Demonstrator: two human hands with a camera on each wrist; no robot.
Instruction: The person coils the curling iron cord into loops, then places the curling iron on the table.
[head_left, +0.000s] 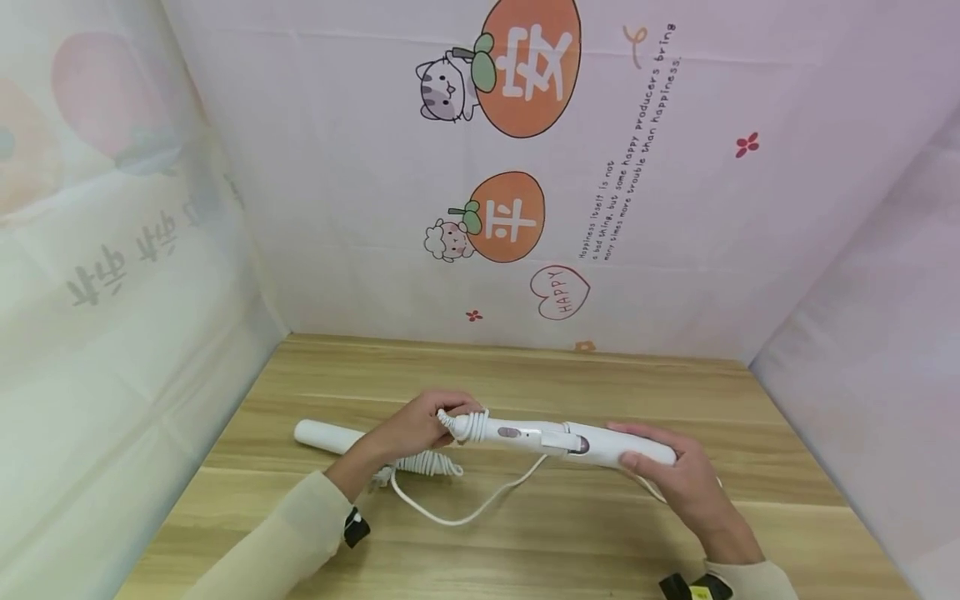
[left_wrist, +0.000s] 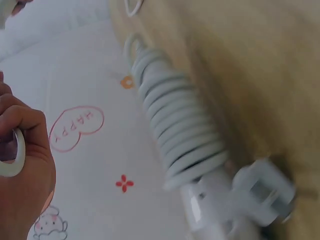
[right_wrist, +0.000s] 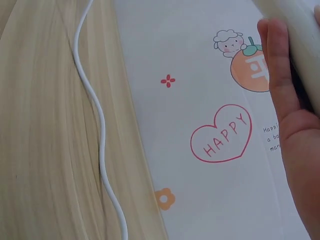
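Note:
Both hands hold a white hair straightener [head_left: 525,435] level over the table, with a grey button on its handle. My left hand [head_left: 420,427] curls at the handle end and pinches the white cord wound there; in the left wrist view a cord loop [left_wrist: 19,155] passes through its fingers. My right hand [head_left: 686,475] grips the opposite end, thumb in front and fingers behind. Under the left forearm lies a second white wand-shaped appliance [head_left: 326,435]. Its coiled cord [left_wrist: 180,120] is wrapped tightly round it, and a plug [left_wrist: 265,192] sticks out beside the coils.
A loose white cord [head_left: 465,522] curves across the wooden table [head_left: 525,558] beneath the held straightener and on to the right. Printed cloth walls [head_left: 360,208] enclose the table at the back and both sides. Dark wrist straps [head_left: 356,528] sit at both sleeves.

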